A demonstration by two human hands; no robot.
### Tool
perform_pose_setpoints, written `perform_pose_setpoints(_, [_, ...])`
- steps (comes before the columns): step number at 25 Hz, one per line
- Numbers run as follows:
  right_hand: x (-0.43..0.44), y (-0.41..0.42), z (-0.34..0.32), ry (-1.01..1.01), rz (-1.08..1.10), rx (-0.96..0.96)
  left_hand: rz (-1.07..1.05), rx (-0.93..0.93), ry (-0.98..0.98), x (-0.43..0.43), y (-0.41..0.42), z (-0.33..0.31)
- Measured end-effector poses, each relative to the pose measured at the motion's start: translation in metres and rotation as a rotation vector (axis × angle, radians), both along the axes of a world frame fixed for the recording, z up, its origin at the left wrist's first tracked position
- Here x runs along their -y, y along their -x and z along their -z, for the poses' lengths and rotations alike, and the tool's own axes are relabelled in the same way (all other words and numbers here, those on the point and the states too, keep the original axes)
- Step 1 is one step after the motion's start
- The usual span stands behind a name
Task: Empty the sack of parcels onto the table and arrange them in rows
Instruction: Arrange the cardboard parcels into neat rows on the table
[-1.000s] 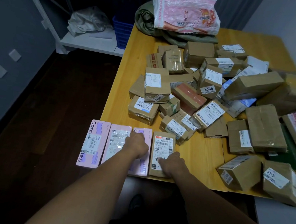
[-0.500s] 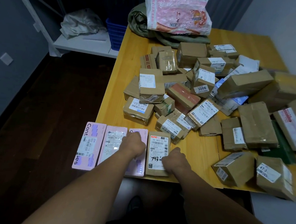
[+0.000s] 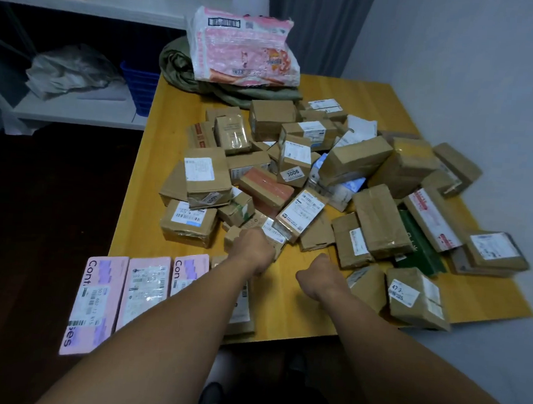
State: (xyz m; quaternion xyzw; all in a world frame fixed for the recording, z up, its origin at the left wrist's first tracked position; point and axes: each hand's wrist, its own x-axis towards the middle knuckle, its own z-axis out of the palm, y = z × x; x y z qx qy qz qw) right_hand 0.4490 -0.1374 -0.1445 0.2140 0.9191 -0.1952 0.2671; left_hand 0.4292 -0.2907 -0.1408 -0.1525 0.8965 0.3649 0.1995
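Left hand [image 3: 255, 248] now forward, small parcel [image 3: 274, 233] under grip

This looks like a small plain room used for sorting mail, though I cannot tell if it is in a home or a shop. A yellow wooden tabletop [image 3: 154, 168] stands by a bare white wall [image 3: 457, 73]. A big heap of brown taped boxes [image 3: 272, 118] with printed labels covers its middle and right side, and flat pink parcels [image 3: 94, 297] lie in a row at its near left corner. Past its left edge are white shelves [image 3: 76, 112] with a blue basket [image 3: 139, 85] and a crumpled bag [image 3: 69, 71], above a dark floor [image 3: 54, 202].
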Motion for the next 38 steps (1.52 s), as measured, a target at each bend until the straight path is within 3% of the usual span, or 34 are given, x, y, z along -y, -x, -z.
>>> perform_pose_setpoints(12, [-0.126,0.088,-0.025,-0.194,-0.043,-0.234,-0.005,0.049,-0.116,-0.133,0.073,-0.006])
perform_pose_setpoints(21, [-0.222,0.141,-0.011,0.017,-0.045,-0.079,-0.149,0.189,-0.322,-0.244,0.118,0.004])
perform_pose_setpoints(27, [-0.238,0.15,0.0,0.15,-0.05,-0.103,-0.285,0.222,-0.556,-0.272,0.128,0.009])
perform_pose_setpoints(32, [-0.238,0.153,-0.014,0.116,-0.052,-0.215,-0.398,0.278,-0.656,-0.276,0.13,-0.006])
perform_pose_setpoints(38, [-0.225,0.142,-0.036,0.046,0.012,-0.337,-0.517,0.204,-0.852,-0.26,0.124,-0.032])
